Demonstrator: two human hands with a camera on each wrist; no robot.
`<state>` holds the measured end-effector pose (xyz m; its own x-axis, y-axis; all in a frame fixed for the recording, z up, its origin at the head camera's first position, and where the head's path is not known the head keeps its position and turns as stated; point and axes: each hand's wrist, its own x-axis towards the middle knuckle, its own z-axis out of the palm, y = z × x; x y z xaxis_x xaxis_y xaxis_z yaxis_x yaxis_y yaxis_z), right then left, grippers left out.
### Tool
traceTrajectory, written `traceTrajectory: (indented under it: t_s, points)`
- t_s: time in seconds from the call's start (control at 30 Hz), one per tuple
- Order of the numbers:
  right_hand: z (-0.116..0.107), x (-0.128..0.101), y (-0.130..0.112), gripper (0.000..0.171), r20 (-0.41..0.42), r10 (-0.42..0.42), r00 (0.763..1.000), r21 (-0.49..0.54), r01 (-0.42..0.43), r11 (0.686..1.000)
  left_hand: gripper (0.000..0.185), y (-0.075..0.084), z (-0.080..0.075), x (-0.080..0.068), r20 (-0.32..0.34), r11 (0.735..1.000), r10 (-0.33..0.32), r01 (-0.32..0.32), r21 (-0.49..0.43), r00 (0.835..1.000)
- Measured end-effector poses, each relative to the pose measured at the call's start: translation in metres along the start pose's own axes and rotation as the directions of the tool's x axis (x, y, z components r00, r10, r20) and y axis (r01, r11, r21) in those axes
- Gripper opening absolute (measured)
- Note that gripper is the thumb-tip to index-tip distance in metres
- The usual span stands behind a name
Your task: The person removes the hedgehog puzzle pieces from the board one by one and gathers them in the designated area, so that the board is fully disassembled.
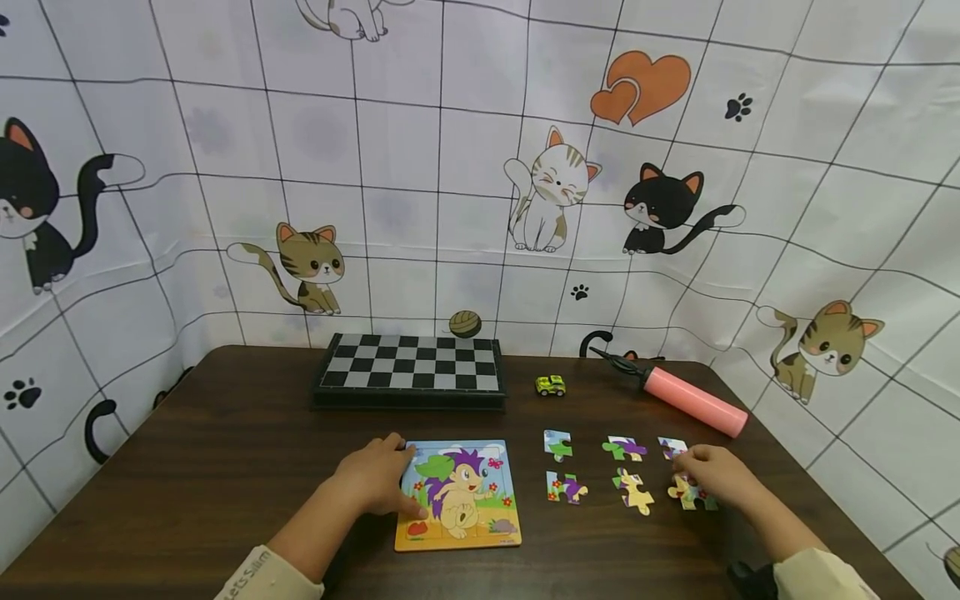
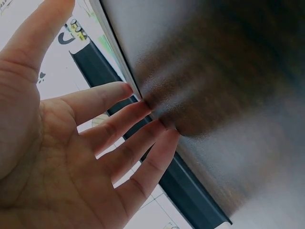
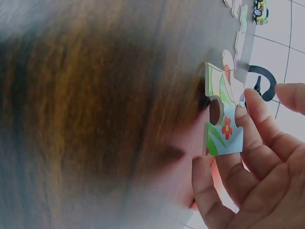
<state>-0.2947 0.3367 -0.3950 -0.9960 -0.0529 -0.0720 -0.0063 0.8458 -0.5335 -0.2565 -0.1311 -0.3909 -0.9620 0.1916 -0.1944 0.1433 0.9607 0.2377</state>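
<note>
A hedgehog jigsaw puzzle (image 1: 465, 500) lies on the table in the head view. My left hand (image 1: 372, 477) rests at its left side, fingertips near the upper left corner and thumb at the lower left. In the left wrist view the fingers (image 2: 126, 124) reach the edge, spread and nearly straight. My right hand (image 1: 712, 473) is over the rightmost loose puzzle pieces. The lower right puzzle piece (image 1: 693, 494) lies by its fingertips; in the right wrist view a puzzle piece (image 3: 228, 131) with a red flower is beside the fingers, the thumb apart from it.
Other loose pieces, such as the yellow one (image 1: 634, 492) and the blue-green one (image 1: 558, 444), lie between the hands. Behind are a checkered board (image 1: 412, 367), a toy car (image 1: 551, 385) and a pink-handled whisk-like tool (image 1: 693, 402). A cat-print sheet (image 1: 420, 167) hangs behind the table.
</note>
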Motion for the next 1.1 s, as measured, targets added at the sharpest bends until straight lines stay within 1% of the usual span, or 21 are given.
traceTrajectory:
  t_s: [0.1,0.23,0.3,0.43,0.57,0.67,0.7,0.77,0.8,0.87,0.93,1.0,1.03,1.07,1.1]
  points:
    - [0.0,0.0,-0.004,0.039,-0.027,0.017,1.0,-0.028,-0.018,0.999,0.089,-0.001,-0.001,-0.001,0.0,1.0,-0.004,0.004,0.0,1.0]
    - [0.001,0.0,-0.009,0.046,-0.069,0.044,0.997,-0.03,-0.046,0.998,0.088,-0.002,-0.001,-0.003,0.002,1.0,-0.007,0.007,-0.006,1.0]
    - [0.002,0.0,-0.013,0.049,-0.091,0.046,0.995,-0.024,-0.048,0.999,0.089,-0.003,-0.002,-0.004,0.002,1.0,-0.007,0.007,-0.007,1.0]
    - [0.009,0.0,-0.026,0.049,-0.121,0.025,0.992,-0.017,-0.027,0.999,0.089,-0.004,-0.001,-0.004,-0.002,1.0,-0.002,0.002,-0.001,1.0]
    - [0.026,0.001,-0.05,0.041,-0.135,-0.045,0.99,-0.023,0.042,0.999,0.088,-0.005,0.002,-0.003,-0.011,1.0,0.004,-0.004,0.013,1.0]
    - [0.045,0.002,-0.076,0.029,-0.119,-0.124,0.985,0.006,0.126,0.992,0.088,-0.005,0.002,-0.003,-0.014,1.0,0.004,-0.004,0.012,1.0]
    - [0.053,0.002,-0.087,0.023,-0.106,-0.151,0.983,0.021,0.154,0.988,0.088,-0.005,0.002,-0.003,-0.014,1.0,0.003,-0.003,0.008,1.0]
    - [0.071,0.002,-0.11,0.014,-0.054,-0.221,0.974,0.05,0.224,0.973,0.088,-0.005,0.002,-0.003,-0.011,1.0,0.003,-0.003,0.001,1.0]
    - [0.079,0.001,-0.122,0.01,-0.019,-0.265,0.964,0.056,0.266,0.962,0.088,-0.006,0.002,-0.003,-0.009,1.0,0.007,-0.007,0.001,1.0]
    - [0.097,-0.003,-0.148,0.005,0.062,-0.357,0.932,0.067,0.353,0.933,0.091,-0.007,0.002,-0.004,-0.004,1.0,0.02,-0.02,-0.003,1.0]
    - [0.114,-0.008,-0.174,0.005,0.149,-0.449,0.881,0.105,0.437,0.893,0.095,-0.01,0.002,-0.004,0.007,0.999,0.043,-0.043,-0.016,0.999]
    - [0.128,-0.013,-0.198,0.007,0.215,-0.51,0.833,0.147,0.488,0.86,0.1,-0.013,0.001,-0.005,0.03,0.996,0.08,-0.08,-0.026,0.996]
    - [0.135,-0.015,-0.208,0.009,0.236,-0.522,0.82,0.169,0.494,0.853,0.102,-0.014,0.0,-0.005,0.041,0.994,0.101,-0.1,-0.034,0.994]
    - [0.141,-0.017,-0.217,0.012,0.251,-0.523,0.815,0.186,0.489,0.852,0.104,-0.016,-0.001,-0.005,0.053,0.992,0.123,-0.121,-0.039,0.991]
    - [0.146,-0.018,-0.226,0.016,0.264,-0.515,0.816,0.196,0.477,0.857,0.105,-0.017,-0.002,-0.006,0.065,0.989,0.141,-0.139,-0.045,0.988]
